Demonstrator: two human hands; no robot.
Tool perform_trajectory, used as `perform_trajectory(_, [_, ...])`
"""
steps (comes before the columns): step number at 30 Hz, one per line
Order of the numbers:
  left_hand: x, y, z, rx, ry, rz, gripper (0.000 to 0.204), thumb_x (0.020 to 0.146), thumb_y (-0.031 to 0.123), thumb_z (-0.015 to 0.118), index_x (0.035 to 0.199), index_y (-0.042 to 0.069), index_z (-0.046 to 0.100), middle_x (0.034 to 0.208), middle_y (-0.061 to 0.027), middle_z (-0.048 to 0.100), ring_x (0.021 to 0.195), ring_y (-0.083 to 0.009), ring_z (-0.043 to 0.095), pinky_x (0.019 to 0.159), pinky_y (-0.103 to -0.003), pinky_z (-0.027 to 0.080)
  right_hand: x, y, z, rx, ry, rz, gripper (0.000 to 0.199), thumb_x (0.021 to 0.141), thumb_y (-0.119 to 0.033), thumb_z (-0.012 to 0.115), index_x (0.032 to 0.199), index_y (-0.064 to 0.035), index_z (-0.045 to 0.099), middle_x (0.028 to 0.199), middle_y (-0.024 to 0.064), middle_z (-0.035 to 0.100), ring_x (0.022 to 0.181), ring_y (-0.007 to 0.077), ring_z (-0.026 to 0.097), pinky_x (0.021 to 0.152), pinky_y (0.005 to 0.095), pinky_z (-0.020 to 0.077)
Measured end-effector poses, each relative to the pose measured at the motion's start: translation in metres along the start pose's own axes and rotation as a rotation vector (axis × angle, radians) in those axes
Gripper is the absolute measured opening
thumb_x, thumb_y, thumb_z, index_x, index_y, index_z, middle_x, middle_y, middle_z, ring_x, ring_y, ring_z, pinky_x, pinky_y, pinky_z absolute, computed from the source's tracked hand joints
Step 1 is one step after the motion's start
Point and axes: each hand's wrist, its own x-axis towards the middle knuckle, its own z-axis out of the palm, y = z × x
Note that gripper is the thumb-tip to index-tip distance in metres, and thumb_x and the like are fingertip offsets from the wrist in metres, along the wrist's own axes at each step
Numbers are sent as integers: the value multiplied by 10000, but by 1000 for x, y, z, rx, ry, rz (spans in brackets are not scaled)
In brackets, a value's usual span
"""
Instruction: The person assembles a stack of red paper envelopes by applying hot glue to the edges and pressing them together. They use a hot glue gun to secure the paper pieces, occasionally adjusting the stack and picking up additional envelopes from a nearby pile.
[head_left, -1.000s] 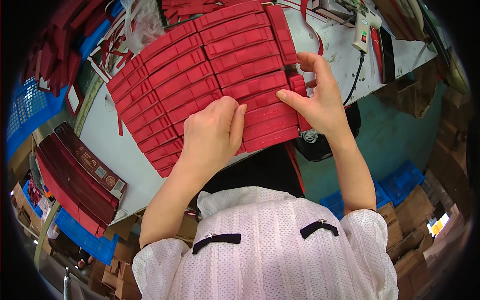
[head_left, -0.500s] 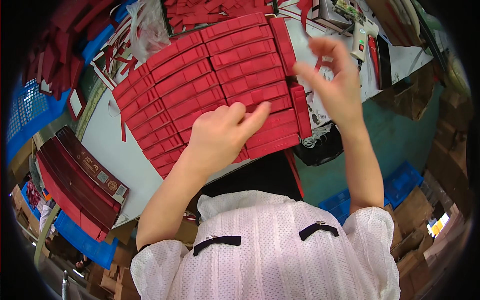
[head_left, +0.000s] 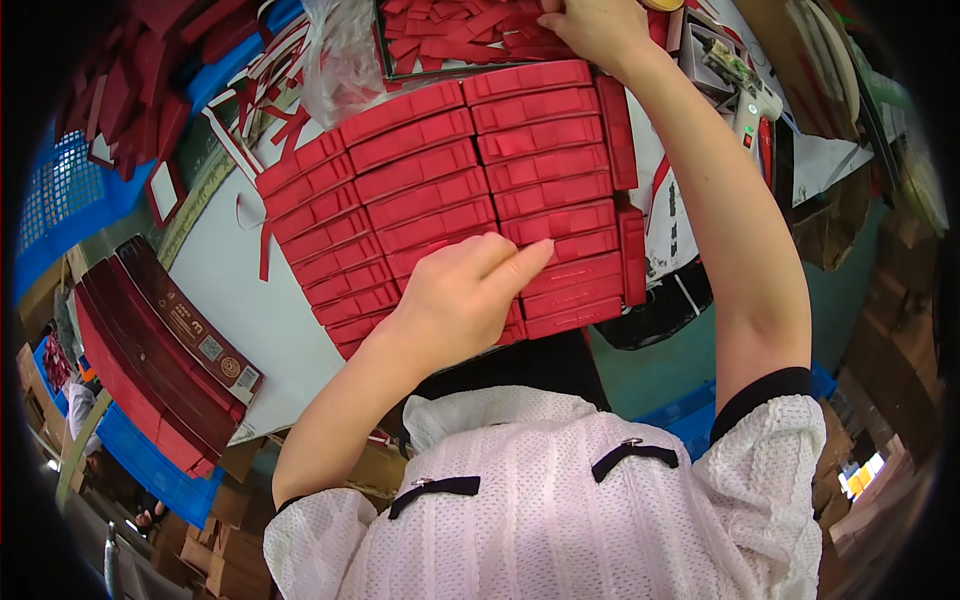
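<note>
1. Resting over the nearer part of a block of red boxes [head_left: 550, 163], the left hand [head_left: 455, 300] has its index finger extended rightward, remaining fingers curled under. Whether they grip anything: cannot tell.
2. Right hand [head_left: 603, 35]: at the far side, over a dark-rimmed tray [head_left: 440, 74] of loose red pieces [head_left: 450, 25]. Thumb and fingers narrow, close together at the pieces; whether one is pinched, cannot tell, as the upper edge of view cuts the hand.
3. Position: boxes sit packed side by side in columns on the white tabletop [head_left: 215, 300]. Most carry a flat bow. The two nearest in the right-hand column show no bow; two more boxes lie crosswise along the right flank.
4. Handling, boxes (judged): light, stiff card; smooth faces may slide against neighbours. Bows look like the delicate part. Best hold: the short ends or long sides, clear of the bow.
5. Handling, pieces (judged): very light, thin, pliable, apt to overlap in the heap. Best hold: a fingertip pinch at one edge, lifting singly.
6. Nearby: pale glue gun [head_left: 750, 114] right of the tray; clear plastic bag [head_left: 340, 70] left of it.
</note>
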Motion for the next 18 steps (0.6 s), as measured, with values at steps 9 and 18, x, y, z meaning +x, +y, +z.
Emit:
perform_trajectory(9, [73,-3,-31,-804,445,-564,279,923,173,491,1108,-32,531,938,-72,614,723,-90,571,635,-217,458,-36,-19,-72,818,-365,169,112,796,-71,638,741,-43,545,687,-13,533,619,62,476,547,212,390])
perform_trajectory(18, [84,11,-12,-946,256,-670,146,900,201,547,908,66,603,732,-24,634,578,-42,538,525,-165,401,-118,-9,-89,1027,-342,0,45,879,-31,518,917,-16,500,772,-37,477,711,22,448,611,179,364])
